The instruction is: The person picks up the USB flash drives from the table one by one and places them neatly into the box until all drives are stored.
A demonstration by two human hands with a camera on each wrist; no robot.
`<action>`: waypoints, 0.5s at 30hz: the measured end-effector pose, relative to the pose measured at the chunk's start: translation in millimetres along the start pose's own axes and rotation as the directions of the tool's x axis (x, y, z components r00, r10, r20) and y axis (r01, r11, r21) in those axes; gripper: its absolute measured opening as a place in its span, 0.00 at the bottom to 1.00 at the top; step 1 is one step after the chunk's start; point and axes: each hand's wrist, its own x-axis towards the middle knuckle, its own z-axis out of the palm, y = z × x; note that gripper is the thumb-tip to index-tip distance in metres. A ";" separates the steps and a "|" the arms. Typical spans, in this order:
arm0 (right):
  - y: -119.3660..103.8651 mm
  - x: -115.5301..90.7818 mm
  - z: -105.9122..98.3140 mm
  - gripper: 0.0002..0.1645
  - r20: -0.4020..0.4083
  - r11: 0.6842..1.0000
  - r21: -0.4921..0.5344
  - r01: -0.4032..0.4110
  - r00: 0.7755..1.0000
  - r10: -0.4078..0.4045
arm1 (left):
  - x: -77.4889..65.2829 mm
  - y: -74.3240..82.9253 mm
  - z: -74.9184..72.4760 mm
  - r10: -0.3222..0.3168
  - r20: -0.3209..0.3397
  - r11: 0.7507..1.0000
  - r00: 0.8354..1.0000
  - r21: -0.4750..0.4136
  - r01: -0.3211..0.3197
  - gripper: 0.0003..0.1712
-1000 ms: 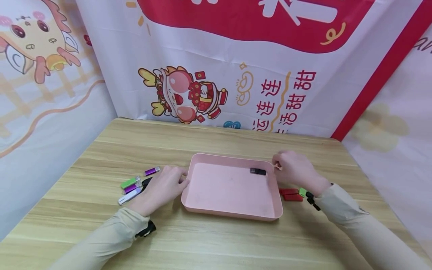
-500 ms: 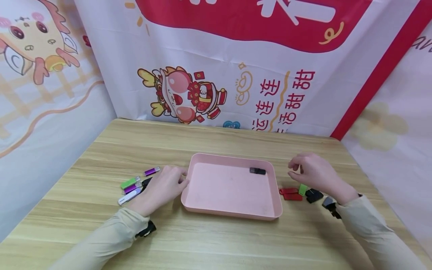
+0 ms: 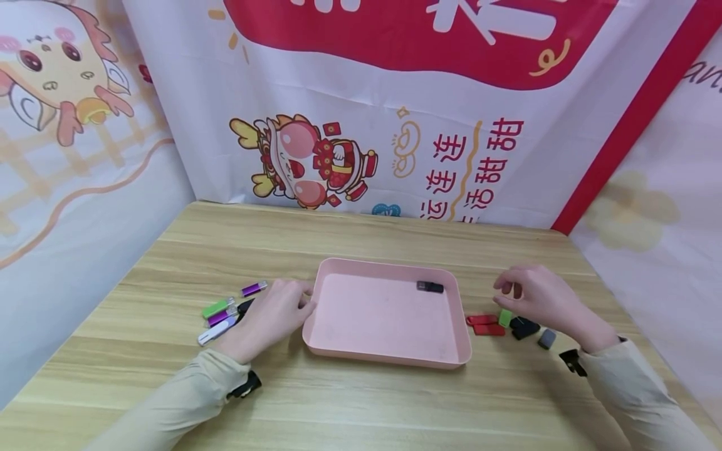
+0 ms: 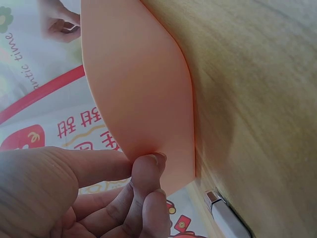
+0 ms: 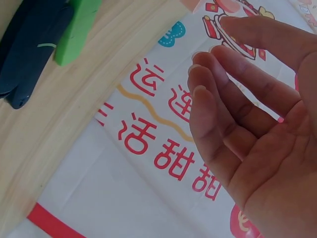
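Note:
My left hand (image 3: 274,319) is at the left end of a pink tray (image 3: 383,358), thumb and curled fingers holding its wall. In the left wrist view, the fingertips meet right at the rim of the tray (image 4: 143,94). A black USB flash drive (image 3: 431,287) lies in the tray's far right corner. To the right of the tray, my right hand (image 3: 544,304) hovers with fingers loosely bent and nothing in it. Below it lie a green flash drive (image 3: 504,318), black ones (image 3: 524,328) and a grey one (image 3: 546,339); the right wrist view shows a gap between thumb and fingers.
Two red flash drives (image 3: 486,325) lie beside the tray's right wall. Left of my left hand are purple (image 3: 254,288), green (image 3: 217,307) and white (image 3: 215,331) flash drives, with a black one partly hidden. A printed cloth (image 3: 350,81) hangs behind the wooden table (image 3: 338,410).
My right hand has moved from the tray's right rim out to the right, over the drives there. The left hand and the black drive in the tray stay put.

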 end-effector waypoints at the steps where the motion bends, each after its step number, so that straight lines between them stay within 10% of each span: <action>1: 0.5 -0.9 0.3 0.08 -0.005 1.000 0.007 0.007 1.000 -0.007 | -0.1 -0.1 0.0 0.000 0.001 1.000 1.000 0.001 0.000 0.07; 15: 16.2 -17.1 11.4 0.12 -0.055 0.988 0.122 0.095 0.995 -0.088 | -0.6 0.4 0.2 -0.006 0.016 1.000 1.000 -0.010 0.006 0.05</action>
